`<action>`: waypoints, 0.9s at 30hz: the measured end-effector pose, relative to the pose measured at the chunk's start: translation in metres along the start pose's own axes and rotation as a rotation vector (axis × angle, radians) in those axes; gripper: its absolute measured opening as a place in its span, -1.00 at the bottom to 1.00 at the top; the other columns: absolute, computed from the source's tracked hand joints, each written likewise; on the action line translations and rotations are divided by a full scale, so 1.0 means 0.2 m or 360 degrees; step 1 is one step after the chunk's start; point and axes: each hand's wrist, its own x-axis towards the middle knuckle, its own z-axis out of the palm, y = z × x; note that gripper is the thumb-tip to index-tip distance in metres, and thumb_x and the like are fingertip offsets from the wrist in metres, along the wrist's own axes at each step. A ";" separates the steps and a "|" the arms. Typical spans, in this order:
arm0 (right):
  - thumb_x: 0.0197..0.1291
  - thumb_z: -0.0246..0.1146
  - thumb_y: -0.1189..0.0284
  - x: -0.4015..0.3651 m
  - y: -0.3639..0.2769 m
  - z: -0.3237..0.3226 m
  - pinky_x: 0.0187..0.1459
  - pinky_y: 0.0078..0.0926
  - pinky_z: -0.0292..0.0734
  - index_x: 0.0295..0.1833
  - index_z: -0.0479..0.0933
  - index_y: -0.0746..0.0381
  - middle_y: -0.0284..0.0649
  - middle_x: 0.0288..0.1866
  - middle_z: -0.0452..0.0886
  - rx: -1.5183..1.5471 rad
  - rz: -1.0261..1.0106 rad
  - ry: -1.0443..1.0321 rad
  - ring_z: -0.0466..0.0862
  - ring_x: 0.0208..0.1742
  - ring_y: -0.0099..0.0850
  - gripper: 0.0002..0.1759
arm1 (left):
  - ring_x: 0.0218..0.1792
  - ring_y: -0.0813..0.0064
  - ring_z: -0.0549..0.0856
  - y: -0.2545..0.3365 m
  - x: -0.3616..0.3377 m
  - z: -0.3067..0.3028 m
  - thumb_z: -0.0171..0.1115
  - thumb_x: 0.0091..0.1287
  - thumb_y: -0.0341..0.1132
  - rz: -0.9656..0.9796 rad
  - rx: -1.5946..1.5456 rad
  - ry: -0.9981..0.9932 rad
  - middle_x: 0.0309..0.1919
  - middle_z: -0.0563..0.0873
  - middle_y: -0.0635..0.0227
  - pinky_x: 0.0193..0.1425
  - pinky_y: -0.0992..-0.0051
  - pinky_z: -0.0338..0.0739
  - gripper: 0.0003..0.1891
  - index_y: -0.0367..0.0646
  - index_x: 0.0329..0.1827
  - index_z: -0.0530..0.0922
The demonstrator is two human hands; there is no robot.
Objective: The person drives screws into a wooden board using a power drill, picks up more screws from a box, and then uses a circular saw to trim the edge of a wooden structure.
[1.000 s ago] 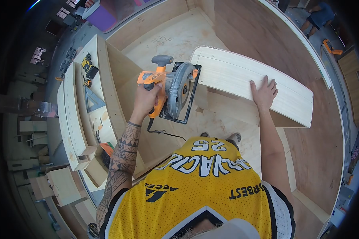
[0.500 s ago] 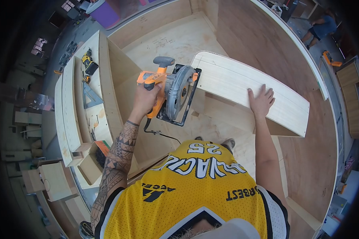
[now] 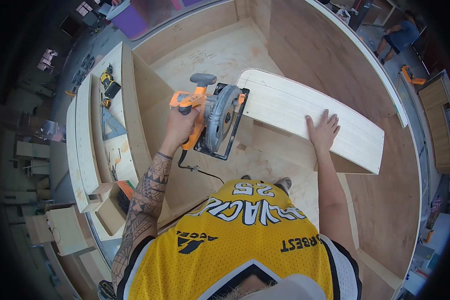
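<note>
My left hand (image 3: 181,124) is closed round the rear handle of an orange and grey circular saw (image 3: 216,117). The saw's black base plate sits at the left end of a long, pale plywood panel (image 3: 290,100) with a curved outer edge and pencil lines along it. My right hand (image 3: 323,131) lies flat on that panel toward its right part, fingers spread. A black power cord (image 3: 200,169) trails from the saw toward my feet. Whether the blade touches the wood is hidden by the guard.
Curved plywood walls (image 3: 330,55) surround me. On the left ledge lie a yellow cordless drill (image 3: 110,82), a tape measure (image 3: 106,103), and a blue speed square (image 3: 113,125). A purple counter (image 3: 127,20) stands beyond. At far right a person in blue (image 3: 401,36) is bent forward.
The view has shifted slightly, so everything sits a little lower and more to the left. Both hands keep about the same places on the saw and the panel.
</note>
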 end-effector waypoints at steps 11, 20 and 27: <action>0.39 0.17 -0.43 0.00 0.00 0.00 0.78 0.20 -0.13 0.77 0.22 0.25 0.34 0.78 0.11 0.0000 -0.0008 -0.0021 0.04 0.84 0.15 0.16 | -0.64 0.68 0.56 0.02 0.03 0.01 0.40 0.56 -0.23 0.0005 -0.0051 -0.0030 -0.53 0.58 0.52 -0.56 0.54 0.47 -0.78 -0.24 -0.08 0.67; 0.39 0.19 -0.41 0.00 0.01 0.00 0.78 0.21 -0.14 0.77 0.20 0.26 0.35 0.77 0.11 -0.0005 -0.0020 -0.0023 0.05 0.83 0.18 0.16 | -0.66 0.65 0.56 0.01 0.09 0.03 0.39 0.55 -0.23 0.0041 -0.0041 -0.0046 -0.55 0.59 0.50 -0.55 0.51 0.47 -0.76 -0.26 -0.06 0.67; 0.39 0.20 -0.40 0.00 0.00 -0.02 0.78 0.22 -0.12 0.77 0.21 0.26 0.35 0.77 0.11 0.0000 0.0003 -0.0023 0.06 0.83 0.18 0.16 | -0.67 0.63 0.56 0.00 0.12 0.04 0.39 0.54 -0.24 0.0054 -0.0034 -0.0041 -0.56 0.59 0.49 -0.57 0.49 0.46 -0.77 -0.27 -0.09 0.64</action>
